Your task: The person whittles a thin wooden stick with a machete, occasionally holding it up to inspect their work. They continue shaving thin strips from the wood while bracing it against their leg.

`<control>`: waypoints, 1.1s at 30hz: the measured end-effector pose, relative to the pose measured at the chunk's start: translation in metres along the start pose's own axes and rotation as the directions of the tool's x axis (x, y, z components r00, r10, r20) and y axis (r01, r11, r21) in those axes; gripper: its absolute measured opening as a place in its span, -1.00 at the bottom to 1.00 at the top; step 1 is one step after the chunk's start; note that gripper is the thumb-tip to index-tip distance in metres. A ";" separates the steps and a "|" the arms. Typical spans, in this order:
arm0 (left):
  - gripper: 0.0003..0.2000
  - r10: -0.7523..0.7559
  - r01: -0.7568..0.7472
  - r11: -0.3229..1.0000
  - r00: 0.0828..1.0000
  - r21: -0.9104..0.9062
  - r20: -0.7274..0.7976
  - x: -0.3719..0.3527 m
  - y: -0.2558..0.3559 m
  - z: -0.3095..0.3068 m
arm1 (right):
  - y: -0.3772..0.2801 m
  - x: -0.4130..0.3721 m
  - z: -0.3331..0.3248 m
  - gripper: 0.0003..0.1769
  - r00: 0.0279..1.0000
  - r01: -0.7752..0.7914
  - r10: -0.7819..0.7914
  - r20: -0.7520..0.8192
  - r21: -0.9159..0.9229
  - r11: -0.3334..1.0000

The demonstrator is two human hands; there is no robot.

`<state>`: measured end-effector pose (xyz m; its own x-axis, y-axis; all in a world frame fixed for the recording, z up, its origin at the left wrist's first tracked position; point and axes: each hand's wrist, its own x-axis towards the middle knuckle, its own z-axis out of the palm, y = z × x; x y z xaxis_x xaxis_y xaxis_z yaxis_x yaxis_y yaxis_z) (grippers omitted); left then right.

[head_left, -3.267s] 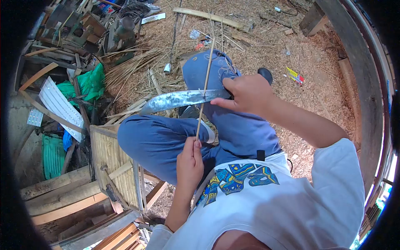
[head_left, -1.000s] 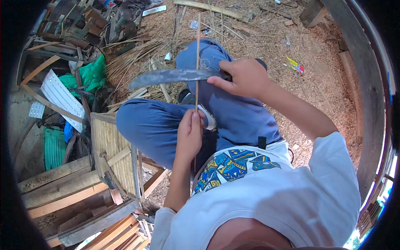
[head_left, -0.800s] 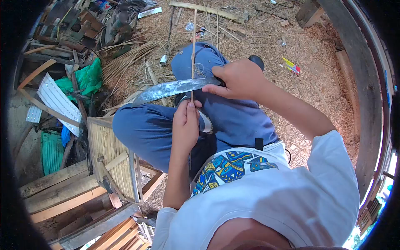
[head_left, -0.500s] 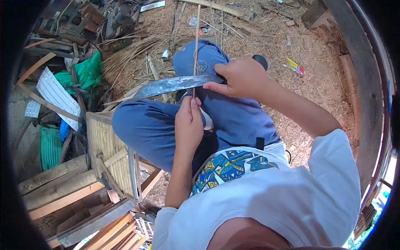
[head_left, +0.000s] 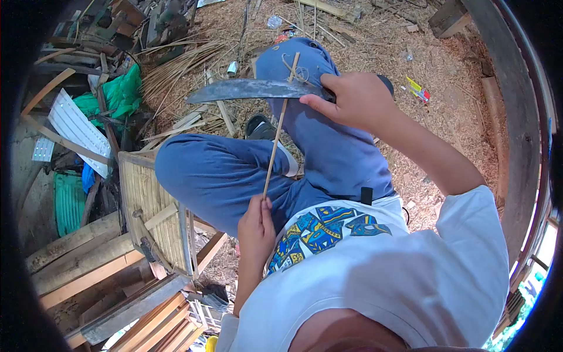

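Note:
My right hand (head_left: 359, 101) is closed round the handle of a machete (head_left: 243, 90), the thumb pressed along the base of its blade. The broad, dark blade points left and lies across a thin bamboo strip (head_left: 274, 154) over my raised knee. Near my waist, my left hand (head_left: 256, 223) pinches the strip's lower end. From there the strip slants up and slightly right, passes behind the blade and shows again above it. Thin curled shavings (head_left: 301, 74) hang by its far end, against my trouser leg.
To my left stands a bamboo-slatted seat (head_left: 167, 199) with a hammer (head_left: 142, 230) on it. Split bamboo strips (head_left: 182, 70) lie in a heap at the upper left, near green plastic sheeting (head_left: 124, 94). Shavings cover the ground (head_left: 446, 129); a timber beam (head_left: 522, 146) runs along the right.
My left hand has drawn the strip down toward my waist, so less of it sticks out beyond the blade. The machete and right hand sit slightly higher and farther right in view.

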<state>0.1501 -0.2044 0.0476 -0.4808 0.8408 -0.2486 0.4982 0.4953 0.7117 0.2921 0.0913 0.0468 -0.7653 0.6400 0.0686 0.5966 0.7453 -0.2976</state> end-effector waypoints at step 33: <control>-0.69 -0.039 0.092 0.906 0.990 -0.413 0.135 0.054 0.015 0.007 | -0.006 -0.017 -0.007 -0.29 0.992 -0.080 0.088 -0.087 0.098 0.992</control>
<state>0.1364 -0.1499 0.0397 -0.3979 0.8426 -0.3630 0.1085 0.4361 0.8933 0.3033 0.0767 0.0542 -0.6856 0.7171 0.1250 0.6291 0.6702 -0.3938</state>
